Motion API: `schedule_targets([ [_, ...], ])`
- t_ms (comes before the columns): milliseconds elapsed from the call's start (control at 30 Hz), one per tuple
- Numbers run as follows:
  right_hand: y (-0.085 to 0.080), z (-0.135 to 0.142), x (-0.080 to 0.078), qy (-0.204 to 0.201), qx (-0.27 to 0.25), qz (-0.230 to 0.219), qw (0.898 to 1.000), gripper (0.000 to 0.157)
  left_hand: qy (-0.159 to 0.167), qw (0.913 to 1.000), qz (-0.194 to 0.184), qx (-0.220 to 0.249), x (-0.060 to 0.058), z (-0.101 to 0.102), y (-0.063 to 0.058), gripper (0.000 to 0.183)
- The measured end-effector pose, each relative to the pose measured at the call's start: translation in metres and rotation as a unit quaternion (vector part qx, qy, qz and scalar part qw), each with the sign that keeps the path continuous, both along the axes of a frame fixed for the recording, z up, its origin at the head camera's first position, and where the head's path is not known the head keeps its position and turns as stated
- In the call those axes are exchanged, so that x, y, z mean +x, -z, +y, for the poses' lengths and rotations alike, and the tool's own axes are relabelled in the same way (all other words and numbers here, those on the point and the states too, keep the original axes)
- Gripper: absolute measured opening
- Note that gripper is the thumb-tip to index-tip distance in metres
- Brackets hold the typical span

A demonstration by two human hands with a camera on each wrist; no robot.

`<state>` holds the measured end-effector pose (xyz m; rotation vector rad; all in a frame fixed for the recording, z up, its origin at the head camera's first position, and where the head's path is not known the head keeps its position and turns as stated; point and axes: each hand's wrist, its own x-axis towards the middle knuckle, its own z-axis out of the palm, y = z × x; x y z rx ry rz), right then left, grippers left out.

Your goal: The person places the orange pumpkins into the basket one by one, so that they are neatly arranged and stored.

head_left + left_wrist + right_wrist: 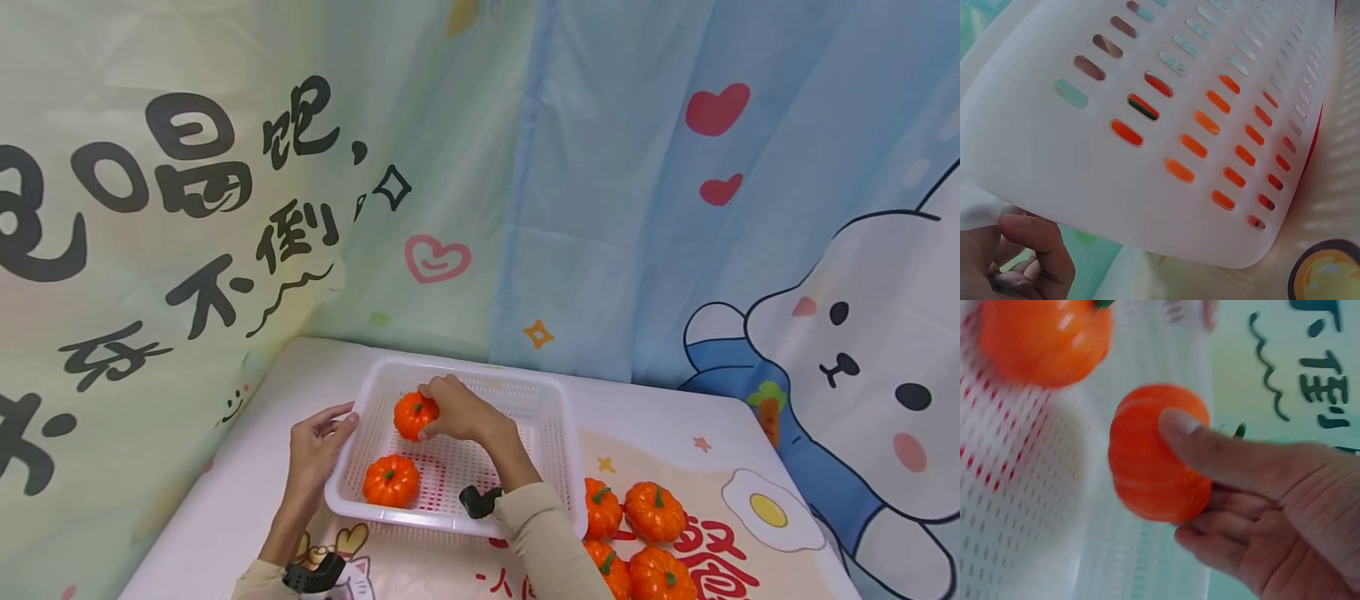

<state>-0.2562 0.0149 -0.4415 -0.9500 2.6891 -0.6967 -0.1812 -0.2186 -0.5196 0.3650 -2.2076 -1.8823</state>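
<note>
Lettered curtain (198, 142): hung at the far left, dark characters printed on a pale ground.
Left hand (317, 442): was at the basket's left rim, pinching its edge between thumb and curled fingers; a black device (315, 575) sat at its wrist.
White basket (546, 446): stood on the table, its slotted walls letting orange show through in the left wrist view.
Front pumpkin (392, 481): sat upright on the basket floor in the front left corner, green stem up, untouched by either hand.
Held pumpkin (412, 416): was inside the basket's walls, behind the front pumpkin and apart from it; whether it touched the floor could not be told.
Right hand (463, 410): reached into the basket, pinching the held pumpkin between thumb and fingers, the thumb lying across its skin.
Pumpkins outside (655, 512): four clustered on the table just beside the basket's right wall, two behind and two in front.
Fried egg print (772, 510): lay on the table cover, right of the cluster.
Rabbit print (870, 350): filled the blue curtain's right end.
</note>
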Motion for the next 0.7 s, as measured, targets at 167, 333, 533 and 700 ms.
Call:
schedule_targets([
  [167,0.008,-0.002,-0.004,-0.002,0.010,-0.002,1.000,0.067,0.000,1.0000,0.003,0.004,0.000,-0.001,0.001,0.042],
  [333,0.014,-0.003,-0.007,-0.007,0.015,-0.016,1.000,0.068,0.001,0.9999,0.002,0.010,0.000,0.000,0.000,0.041],
  [533,0.018,-0.005,-0.010,0.000,0.014,-0.029,0.999,0.069,0.003,0.9998,0.005,0.018,-0.002,0.000,-0.001,0.042],
  [700,0.023,-0.008,-0.013,-0.008,0.025,-0.020,0.999,0.066,0.001,0.9999,0.005,0.015,-0.001,-0.002,0.000,0.041],
])
